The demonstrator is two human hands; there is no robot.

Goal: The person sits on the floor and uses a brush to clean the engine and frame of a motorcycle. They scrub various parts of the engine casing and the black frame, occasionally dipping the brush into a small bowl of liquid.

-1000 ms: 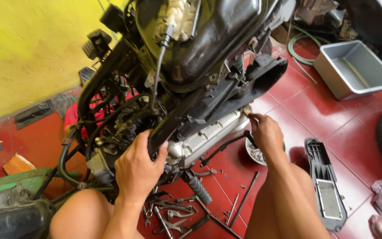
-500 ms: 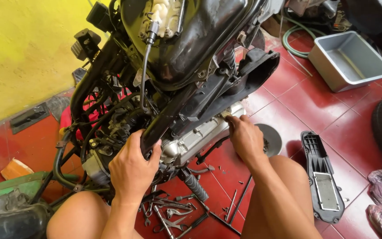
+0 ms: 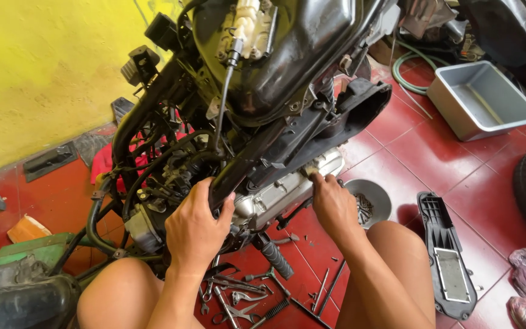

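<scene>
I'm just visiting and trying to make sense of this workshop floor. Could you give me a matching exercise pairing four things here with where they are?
Things:
1. grey rectangular plastic tub
2. round grey metal bowl of small parts
3. scattered metal hand tools
4. long black plastic cover panel

Places:
A. between the person's knees
B. far right, on red tiles
C. beside the right hand
D. right of the right leg

Pairs: 1-B, 2-C, 3-A, 4-D

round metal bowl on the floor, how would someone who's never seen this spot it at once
Start at the stripped scooter on the red tile floor. Just past the right hand, beside the silver engine case, sits the bowl. It is the only round grey dish, holding small loose parts, unlike the rectangular grey tub farther off.
</scene>
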